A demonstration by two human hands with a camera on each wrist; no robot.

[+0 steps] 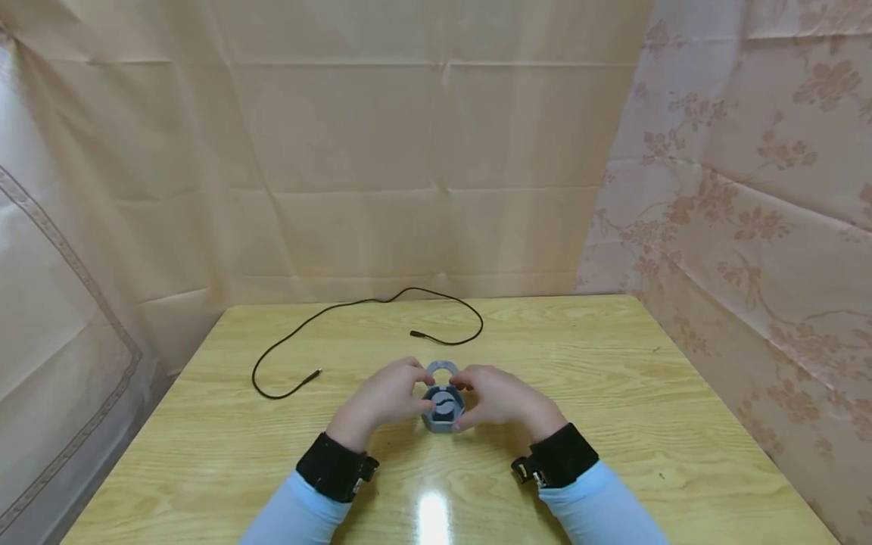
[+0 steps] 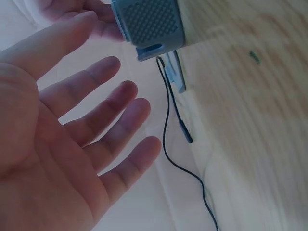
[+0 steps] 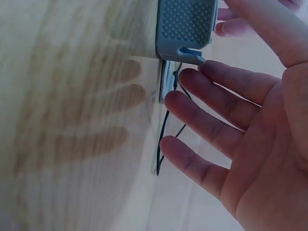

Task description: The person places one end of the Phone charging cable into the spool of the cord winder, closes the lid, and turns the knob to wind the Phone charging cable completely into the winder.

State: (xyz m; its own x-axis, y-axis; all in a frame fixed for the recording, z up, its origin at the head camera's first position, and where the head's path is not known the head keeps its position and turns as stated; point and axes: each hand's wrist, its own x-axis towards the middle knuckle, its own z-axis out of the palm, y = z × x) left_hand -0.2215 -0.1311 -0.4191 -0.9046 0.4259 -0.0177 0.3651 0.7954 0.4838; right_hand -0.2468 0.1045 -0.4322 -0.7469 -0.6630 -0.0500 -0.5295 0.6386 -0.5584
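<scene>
A small grey many-sided case (image 1: 439, 425) stands on the table between my two hands, its side walls patterned with raised dots. Inside its dark top sits a round grey disc (image 1: 444, 403) with a curved slot, and a flat grey ring (image 1: 443, 365) lies at its far side. My left hand (image 1: 391, 393) is at the case's left side, thumb tip at the rim, fingers spread and loosely bent in the left wrist view. On the other side is my right hand (image 1: 500, 397), its thumb by the near right edge. Its fingers (image 3: 221, 101) extend loosely, one fingertip right at the case's notched corner.
A thin black cable (image 1: 354, 303) with a plug at each end curves across the back and left of the wooden table (image 1: 681, 454). Beige cloth (image 1: 341, 151) hangs behind the table, and flowered cloth (image 1: 749, 227) hangs along the right.
</scene>
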